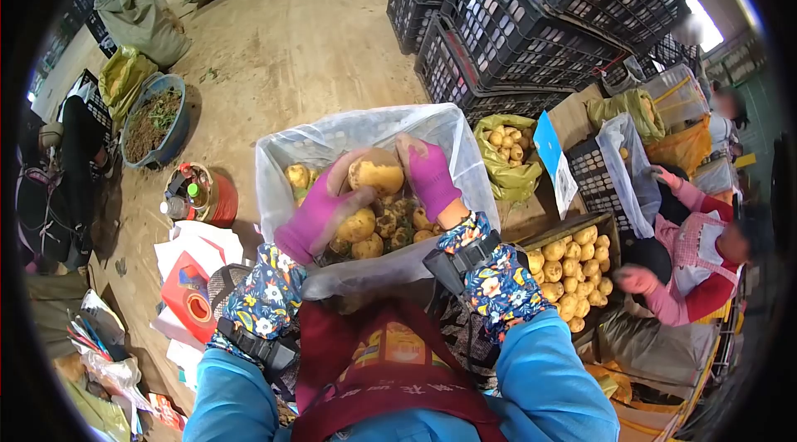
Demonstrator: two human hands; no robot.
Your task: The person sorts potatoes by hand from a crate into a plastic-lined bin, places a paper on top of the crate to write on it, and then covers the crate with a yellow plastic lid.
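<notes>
My left hand (pixel 320 208), in a purple glove, grips a large yellow-brown potato (pixel 376 172) with dirt on its skin. On the potato's right side is my right hand (pixel 430 176), also gloved in purple, its fingers bent together; what they hold, if anything, is hidden. Both hands are over a crate lined with a translucent white plastic bag (pixel 286 151). Inside, below my hands, lie several loose potatoes (pixel 357 226), some dark with soil.
To the right stand a box of clean potatoes (pixel 573 276) and a green sack of potatoes (pixel 508 147). Black crates (pixel 498 27) are stacked ahead. Leftward are a blue tub of debris (pixel 158 122), a red bucket (pixel 217 200) and papers (pixel 195 251). A co-worker (pixel 697 259) sits at right.
</notes>
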